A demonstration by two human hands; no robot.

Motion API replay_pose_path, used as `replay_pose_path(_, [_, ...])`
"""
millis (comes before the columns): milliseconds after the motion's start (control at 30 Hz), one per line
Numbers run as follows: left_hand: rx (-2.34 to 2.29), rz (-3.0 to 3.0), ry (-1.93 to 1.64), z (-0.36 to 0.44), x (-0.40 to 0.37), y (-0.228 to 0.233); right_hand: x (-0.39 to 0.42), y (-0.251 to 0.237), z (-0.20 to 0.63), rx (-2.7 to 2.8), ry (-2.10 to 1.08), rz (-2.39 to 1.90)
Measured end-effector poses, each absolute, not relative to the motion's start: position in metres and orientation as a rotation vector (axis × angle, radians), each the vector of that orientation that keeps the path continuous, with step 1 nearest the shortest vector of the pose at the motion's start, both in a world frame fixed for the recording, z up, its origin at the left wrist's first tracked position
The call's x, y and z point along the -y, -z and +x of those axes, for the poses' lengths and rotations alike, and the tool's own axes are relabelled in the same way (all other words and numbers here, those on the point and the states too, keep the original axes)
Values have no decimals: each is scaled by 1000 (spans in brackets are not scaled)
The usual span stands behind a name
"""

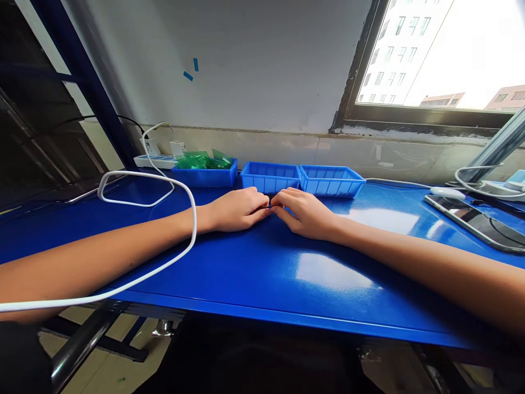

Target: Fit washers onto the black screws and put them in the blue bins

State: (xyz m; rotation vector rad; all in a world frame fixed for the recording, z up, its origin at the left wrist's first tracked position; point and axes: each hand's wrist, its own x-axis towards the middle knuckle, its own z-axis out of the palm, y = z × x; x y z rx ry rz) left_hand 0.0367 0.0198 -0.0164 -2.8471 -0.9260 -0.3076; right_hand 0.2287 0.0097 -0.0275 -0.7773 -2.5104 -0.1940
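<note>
My left hand (235, 209) and my right hand (304, 212) rest on the blue table (254, 273), fingertips meeting in front of the middle blue bin (270, 177). Between the fingertips both hands pinch a tiny dark part (269, 207); it is too small to identify. A white cable (180, 189) loops over my left forearm. The left blue bin (205, 176) holds several green plastic bags (200, 160). The right blue bin (331, 180) sits beside the middle one.
A white power strip (153, 160) with plugs lies at the back left near a dark blue rack post (88, 82). A phone (478, 221), a white mouse (447, 192) and cables lie at the right. The wall and a window stand behind.
</note>
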Motion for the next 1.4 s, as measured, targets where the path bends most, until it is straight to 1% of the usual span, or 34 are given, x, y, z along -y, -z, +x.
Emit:
replay_pose_path(367, [920, -2853, 332, 37, -22, 17, -9, 28, 228, 2511, 199, -775])
replay_pose_path(1400, [950, -2819, 210, 37, -22, 14, -10, 26, 227, 2553, 263, -762])
